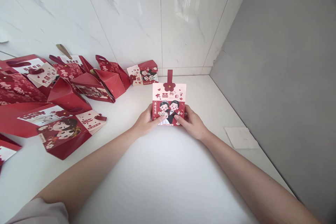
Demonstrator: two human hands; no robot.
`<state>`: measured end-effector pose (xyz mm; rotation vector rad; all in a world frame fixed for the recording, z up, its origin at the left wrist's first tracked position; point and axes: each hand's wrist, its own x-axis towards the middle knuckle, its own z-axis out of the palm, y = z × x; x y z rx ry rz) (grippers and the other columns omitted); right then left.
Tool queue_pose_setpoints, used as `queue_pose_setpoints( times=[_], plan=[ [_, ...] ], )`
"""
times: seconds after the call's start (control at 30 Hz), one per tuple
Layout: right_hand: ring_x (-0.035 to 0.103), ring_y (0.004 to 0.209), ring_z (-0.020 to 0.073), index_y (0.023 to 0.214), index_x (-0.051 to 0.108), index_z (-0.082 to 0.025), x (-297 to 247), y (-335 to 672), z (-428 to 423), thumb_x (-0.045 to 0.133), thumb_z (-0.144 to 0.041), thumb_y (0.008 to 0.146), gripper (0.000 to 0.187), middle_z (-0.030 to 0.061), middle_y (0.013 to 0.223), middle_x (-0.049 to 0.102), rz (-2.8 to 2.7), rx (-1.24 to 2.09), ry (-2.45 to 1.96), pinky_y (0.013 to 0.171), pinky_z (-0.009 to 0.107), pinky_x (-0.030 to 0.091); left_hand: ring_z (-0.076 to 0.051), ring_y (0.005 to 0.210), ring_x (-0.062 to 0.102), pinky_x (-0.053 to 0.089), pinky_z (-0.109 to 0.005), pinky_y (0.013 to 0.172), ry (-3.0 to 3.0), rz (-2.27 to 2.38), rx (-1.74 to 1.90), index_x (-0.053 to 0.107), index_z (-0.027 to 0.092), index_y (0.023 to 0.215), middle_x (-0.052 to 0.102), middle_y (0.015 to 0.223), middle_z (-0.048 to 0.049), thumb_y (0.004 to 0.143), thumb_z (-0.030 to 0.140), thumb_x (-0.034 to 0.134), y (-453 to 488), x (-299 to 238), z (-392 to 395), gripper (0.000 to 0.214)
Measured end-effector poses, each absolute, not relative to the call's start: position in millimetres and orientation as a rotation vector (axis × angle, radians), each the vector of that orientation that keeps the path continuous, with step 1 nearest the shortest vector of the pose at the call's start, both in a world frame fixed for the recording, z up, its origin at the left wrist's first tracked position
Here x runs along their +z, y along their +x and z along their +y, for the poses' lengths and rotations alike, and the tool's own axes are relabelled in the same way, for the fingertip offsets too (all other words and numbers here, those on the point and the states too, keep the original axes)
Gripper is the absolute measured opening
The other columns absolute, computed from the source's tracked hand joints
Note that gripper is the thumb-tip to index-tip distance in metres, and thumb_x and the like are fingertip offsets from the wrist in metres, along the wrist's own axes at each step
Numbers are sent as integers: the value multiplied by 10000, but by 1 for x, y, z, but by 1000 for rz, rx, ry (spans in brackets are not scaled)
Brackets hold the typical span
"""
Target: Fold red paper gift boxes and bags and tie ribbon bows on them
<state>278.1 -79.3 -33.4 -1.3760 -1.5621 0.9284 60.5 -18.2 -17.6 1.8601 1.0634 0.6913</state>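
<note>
A red and pale pink gift box (169, 103) with a cartoon bride and groom on its front is held upright between both my hands. A red strap loop (170, 76) stands up from its top, fixed by a dark red flower with a gold stud. My left hand (146, 120) grips the box's left side, the thumb resting on the front. From the right, my right hand (193, 121) grips the other side, its thumb also on the front. The remaining fingers of both hands are partly hidden behind the box.
Several similar red gift boxes (61, 136) lie in a pile at the left. Another gift box (147, 73) rests against the tiled wall (136, 17) behind mine. A flat white square (241, 138) lies by the table's right edge, along a grey panel (283, 77).
</note>
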Motion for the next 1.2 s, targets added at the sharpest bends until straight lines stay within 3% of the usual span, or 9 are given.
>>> queue_pose_setpoints(
  times=[1.2],
  plan=[
    [642,1047,247,1307,427,-246,-33,278,-80,539,-514,895,505,79,1263,620,-1562,929,-1362,858,404,539,-269,1171,579,484,-410,977,1848,1077,685,453,257,1290,618,1273,-41,780,560,643,61,-17,-19,623]
  ],
)
